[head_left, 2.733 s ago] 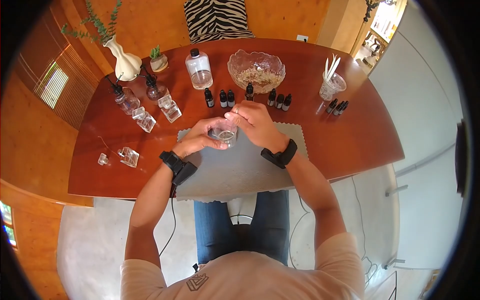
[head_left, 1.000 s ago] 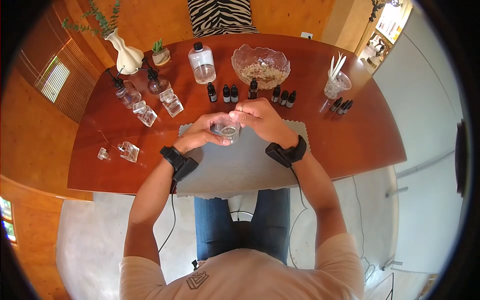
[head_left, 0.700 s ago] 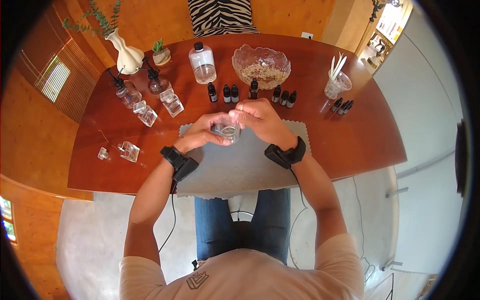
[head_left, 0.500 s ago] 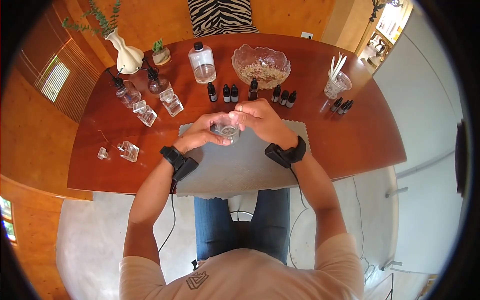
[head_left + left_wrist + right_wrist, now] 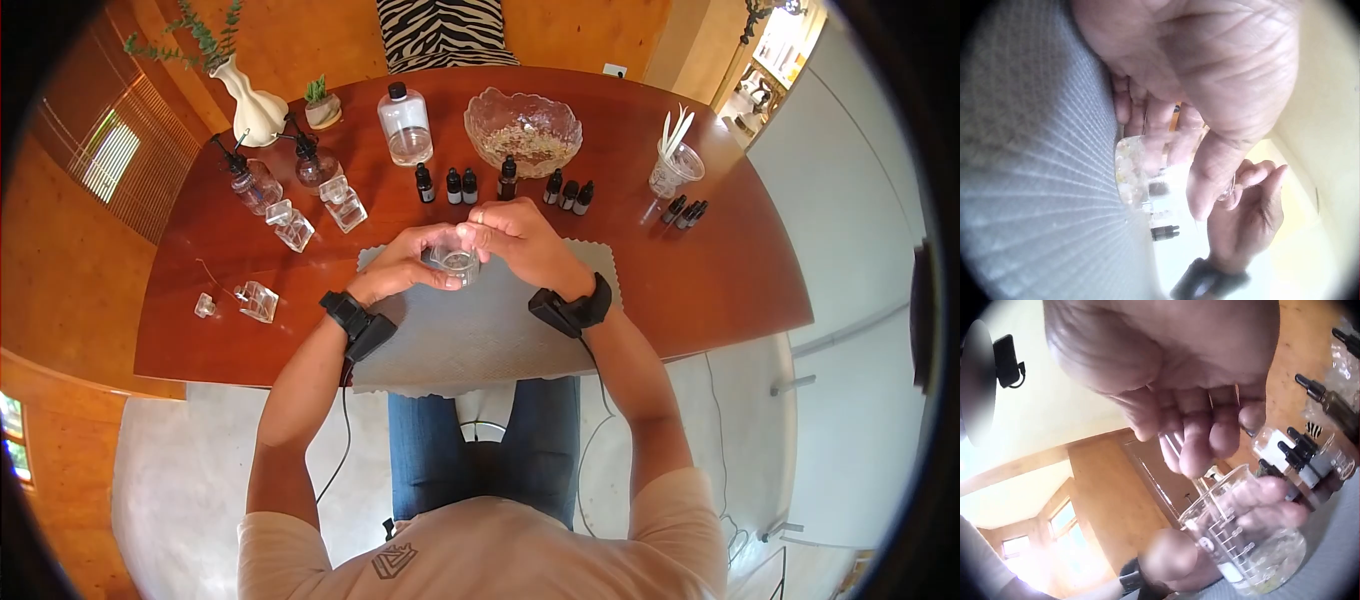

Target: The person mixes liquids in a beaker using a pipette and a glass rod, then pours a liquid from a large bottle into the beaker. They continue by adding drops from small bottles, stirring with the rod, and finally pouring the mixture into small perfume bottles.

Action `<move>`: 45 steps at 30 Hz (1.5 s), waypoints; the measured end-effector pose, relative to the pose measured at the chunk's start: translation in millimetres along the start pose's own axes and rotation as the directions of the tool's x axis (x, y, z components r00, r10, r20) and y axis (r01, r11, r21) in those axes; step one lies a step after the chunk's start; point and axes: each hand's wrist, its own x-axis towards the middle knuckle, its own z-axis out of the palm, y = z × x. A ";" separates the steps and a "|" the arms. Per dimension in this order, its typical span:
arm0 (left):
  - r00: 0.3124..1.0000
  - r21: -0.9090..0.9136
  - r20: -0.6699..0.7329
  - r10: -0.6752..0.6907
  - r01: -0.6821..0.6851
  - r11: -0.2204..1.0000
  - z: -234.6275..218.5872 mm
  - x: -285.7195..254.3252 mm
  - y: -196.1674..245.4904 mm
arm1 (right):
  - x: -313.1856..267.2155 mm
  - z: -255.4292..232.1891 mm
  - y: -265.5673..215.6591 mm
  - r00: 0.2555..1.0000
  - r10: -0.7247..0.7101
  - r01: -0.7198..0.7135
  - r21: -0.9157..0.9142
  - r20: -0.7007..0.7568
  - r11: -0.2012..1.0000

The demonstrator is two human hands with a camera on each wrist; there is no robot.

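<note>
A clear beaker (image 5: 457, 264) with white graduation marks stands over the grey mat (image 5: 470, 335), a little clear liquid at its bottom. My left hand (image 5: 405, 268) grips it from the left, thumb on the near side and fingers round the far side. Above the rim, my right hand (image 5: 520, 243) pinches a thin clear stirring rod (image 5: 1202, 485), which slants down into the beaker in the right wrist view. The rod's upper part is partly hidden behind the right fingers.
Several black-capped dropper bottles (image 5: 507, 180) line up beyond the hands, before a glass bowl (image 5: 522, 125) and a large bottle (image 5: 405, 125). Square glass bottles (image 5: 257, 302) and pump bottles (image 5: 255, 188) stand left. A cup (image 5: 677, 170) with white sticks stands right.
Since the earliest frame the head view has shifted slightly. The right fingers have made small movements over the beaker's rim, while the left hand keeps its grip in place.
</note>
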 end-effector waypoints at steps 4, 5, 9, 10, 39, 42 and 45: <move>0.999 0.080 -0.022 0.032 -0.030 0.996 1.4 0.4 0.3 | 1.3 1.9 12.1 0.977 -0.153 0.111 -0.261 -0.148 0.959; 0.999 0.085 -0.028 0.033 -0.031 0.996 1.7 0.4 1.1 | 0.8 0.3 12.4 0.985 -0.137 0.111 -0.232 -0.100 0.966; 1.000 0.034 -0.031 0.006 -0.005 0.999 1.6 -0.9 1.1 | -0.3 3.6 5.2 0.993 -0.078 0.073 -0.061 -0.084 0.995; 0.999 0.037 -0.038 0.017 -0.015 0.999 3.1 -1.3 2.8 | 0.8 3.7 7.6 0.986 -0.119 0.101 -0.146 -0.119 0.984; 1.000 0.015 -0.018 0.012 -0.011 1.000 -0.8 1.7 -5.9 | -0.5 1.0 2.8 0.999 -0.007 0.007 -0.014 -0.044 1.000; 0.999 0.026 -0.030 0.030 -0.029 0.999 0.8 1.5 -4.8 | 3.0 3.2 15.4 0.953 -0.247 0.170 -0.365 -0.175 0.915; 1.000 0.002 -0.023 0.010 -0.010 1.000 1.6 0.6 -2.1 | 0.8 -2.7 8.3 0.999 -0.042 0.042 -0.143 -0.002 0.989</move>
